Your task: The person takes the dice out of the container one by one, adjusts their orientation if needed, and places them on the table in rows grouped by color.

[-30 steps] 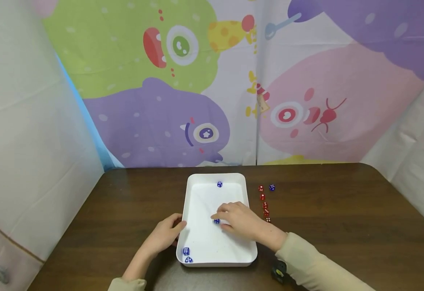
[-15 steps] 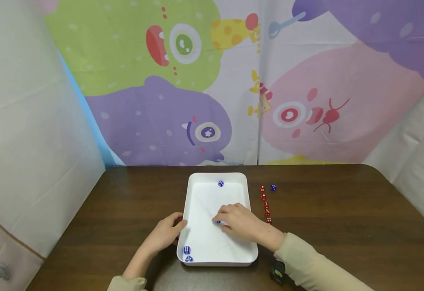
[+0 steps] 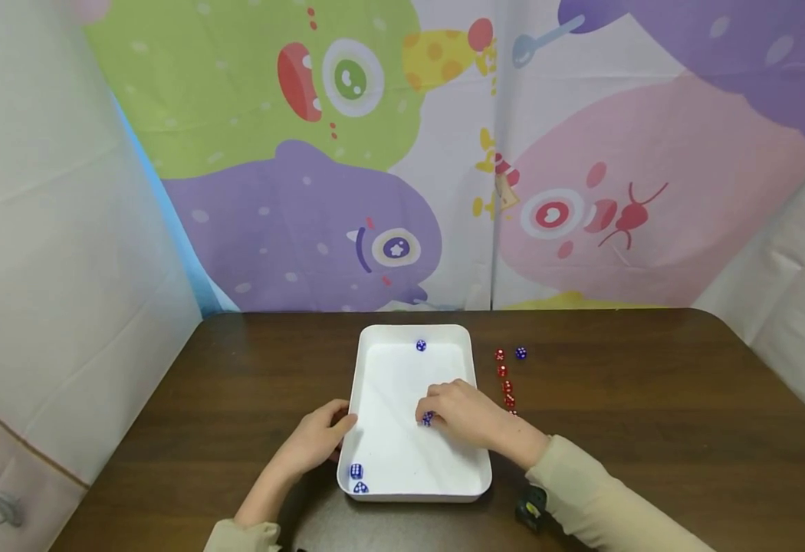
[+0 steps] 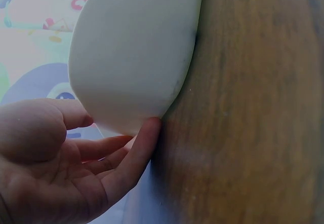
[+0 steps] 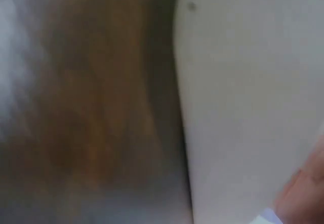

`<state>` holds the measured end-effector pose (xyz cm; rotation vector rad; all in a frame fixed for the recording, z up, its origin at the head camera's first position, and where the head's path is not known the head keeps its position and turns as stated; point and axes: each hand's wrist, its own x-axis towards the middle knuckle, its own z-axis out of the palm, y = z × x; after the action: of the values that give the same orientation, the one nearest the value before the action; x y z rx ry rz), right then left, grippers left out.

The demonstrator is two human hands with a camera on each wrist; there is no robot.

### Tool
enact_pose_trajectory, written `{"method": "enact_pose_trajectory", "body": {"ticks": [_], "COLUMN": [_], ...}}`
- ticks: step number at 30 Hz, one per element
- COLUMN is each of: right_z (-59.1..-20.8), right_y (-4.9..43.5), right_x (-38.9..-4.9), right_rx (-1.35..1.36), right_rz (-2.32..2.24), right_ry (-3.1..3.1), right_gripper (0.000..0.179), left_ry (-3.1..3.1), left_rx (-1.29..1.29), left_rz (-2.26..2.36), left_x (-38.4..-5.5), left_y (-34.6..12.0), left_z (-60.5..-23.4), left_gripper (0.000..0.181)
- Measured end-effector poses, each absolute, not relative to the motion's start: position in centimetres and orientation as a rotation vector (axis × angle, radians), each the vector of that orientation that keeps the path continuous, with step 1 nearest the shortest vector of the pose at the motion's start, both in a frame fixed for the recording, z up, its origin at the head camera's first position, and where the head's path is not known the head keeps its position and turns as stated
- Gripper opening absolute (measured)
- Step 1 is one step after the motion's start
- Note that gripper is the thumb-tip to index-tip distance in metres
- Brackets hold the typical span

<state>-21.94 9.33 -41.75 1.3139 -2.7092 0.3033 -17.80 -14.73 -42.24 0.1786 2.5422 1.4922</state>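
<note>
In the head view a white rectangular tray (image 3: 392, 383) stands on the dark wooden table. My left hand (image 3: 314, 439) holds the tray's left side, thumb over the rim and fingers against the outer wall; the left wrist view shows these fingers (image 4: 144, 148) touching the wall's lower edge. Over the middle of the tray, my right hand (image 3: 468, 414) pinches a blue die (image 3: 427, 418) between thumb and fingers. Another blue die (image 3: 421, 346) lies at the tray's far end. Two more, one blue die (image 3: 356, 471) above a second blue die (image 3: 360, 487), sit in its near left corner.
Right of the tray, several red dice (image 3: 502, 370) form a line running toward me, its near end partly behind my right wrist. A single blue die (image 3: 521, 353) lies beside the far one. A dark strapped device (image 3: 530, 508) is under my right sleeve.
My right fingers have closed on the middle blue die and drawn it slightly to the right. The left hand keeps its place on the tray. The head view has shifted a little.
</note>
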Motion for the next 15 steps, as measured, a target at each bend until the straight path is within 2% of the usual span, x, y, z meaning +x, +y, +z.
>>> {"method": "enact_pose_trajectory", "body": {"ticks": [15], "right_z": [-40.8], "right_y": [10.6], "right_x": [-22.5], "right_rx": [1.080], "right_rz": [0.655], "right_ry": [-2.792], "right_gripper": [0.013], "left_ry": [2.520], "left_rx": [0.149], "left_rz": [1.502], "left_x": [-17.8], "left_y": [-14.8], "left_z": [-42.2], "left_gripper": [0.034]}}
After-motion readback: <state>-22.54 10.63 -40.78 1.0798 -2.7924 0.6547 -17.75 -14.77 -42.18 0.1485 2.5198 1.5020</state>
